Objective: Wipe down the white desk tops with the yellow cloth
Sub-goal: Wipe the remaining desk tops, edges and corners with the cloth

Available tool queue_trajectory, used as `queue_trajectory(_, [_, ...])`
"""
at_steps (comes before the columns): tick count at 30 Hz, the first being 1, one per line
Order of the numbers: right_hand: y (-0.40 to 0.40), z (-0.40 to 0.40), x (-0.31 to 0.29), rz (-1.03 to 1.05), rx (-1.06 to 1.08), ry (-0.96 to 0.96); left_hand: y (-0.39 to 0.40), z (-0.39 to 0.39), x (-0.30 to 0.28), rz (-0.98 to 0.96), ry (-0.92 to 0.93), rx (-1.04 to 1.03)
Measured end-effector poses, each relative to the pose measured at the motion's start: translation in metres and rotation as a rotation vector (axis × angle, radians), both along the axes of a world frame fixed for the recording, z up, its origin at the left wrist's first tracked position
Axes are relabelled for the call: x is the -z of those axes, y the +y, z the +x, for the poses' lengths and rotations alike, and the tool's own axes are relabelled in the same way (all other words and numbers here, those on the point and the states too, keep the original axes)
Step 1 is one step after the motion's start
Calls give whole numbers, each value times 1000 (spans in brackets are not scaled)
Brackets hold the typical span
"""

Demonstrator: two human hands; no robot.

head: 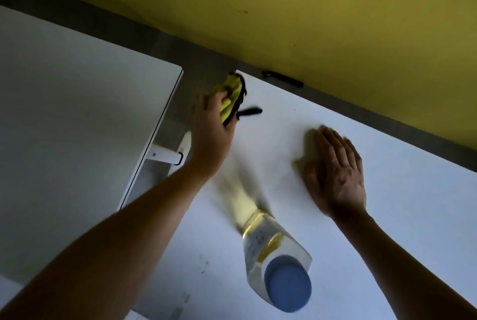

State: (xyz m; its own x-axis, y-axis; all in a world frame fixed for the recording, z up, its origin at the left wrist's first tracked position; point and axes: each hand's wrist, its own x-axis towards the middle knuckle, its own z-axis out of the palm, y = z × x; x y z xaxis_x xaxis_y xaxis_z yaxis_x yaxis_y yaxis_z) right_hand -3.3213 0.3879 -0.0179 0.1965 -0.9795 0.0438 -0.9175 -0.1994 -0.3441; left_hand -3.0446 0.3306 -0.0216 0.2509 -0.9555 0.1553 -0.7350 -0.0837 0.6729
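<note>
Fingers of left hand [211, 123] curl round yellow cloth [232, 96], bunched at desk's [387, 216] far-left corner, 11 o'clock. Right hand [335, 175] flat, fingers straight, palm down on desk. Clear bottle [273, 250], blue cap, yellowish liquid, at 6 o'clock.

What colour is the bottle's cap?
Blue; the head view shows the bottle's cap clearly.

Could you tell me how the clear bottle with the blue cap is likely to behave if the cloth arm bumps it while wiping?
The bottle stands upright, tall and narrow, so it would probably tip rather than slide. It seems only partly filled with yellowish liquid, so likely fairly light. The blue cap is on, so spilling looks unlikely.
</note>
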Motion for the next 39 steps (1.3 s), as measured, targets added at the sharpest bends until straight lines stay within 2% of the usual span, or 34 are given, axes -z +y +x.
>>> queue_trajectory(4, [-1,2,-2,24,5,22,72,24,-7,22,-57,18])
queue_trajectory(7, [-1,1,-1,21,9,26,88,28,-5,12,-169,71])
queue_trajectory(10, [-3,1,1,16,18,16,74,20,-3,3,-219,130])
queue_trajectory(16, [-4,0,1,7,11,-2,-3,-41,-3,7,-264,433])
queue_trajectory(21, [-3,-1,0,11,6,-37,-8,-67,-21,105,-157,469])
queue_trajectory(24, [-20,8,-17,-68,117,-257,3,-37,-23,29,-100,402])
queue_trajectory(26, [-47,32,-37,-198,84,-309,14,-13,-11,24,-170,309])
queue_trajectory(29, [-93,87,-44,-121,-145,-174,32,7,9,25,-319,321])
queue_trajectory(32, [-108,121,-24,11,-180,15,33,6,14,9,-360,322])
queue_trajectory(36, [-123,130,-13,-49,-135,-47,31,2,13,-1,-360,309])
queue_trajectory(39, [-152,155,-17,63,-185,-71,31,0,13,2,-354,250])
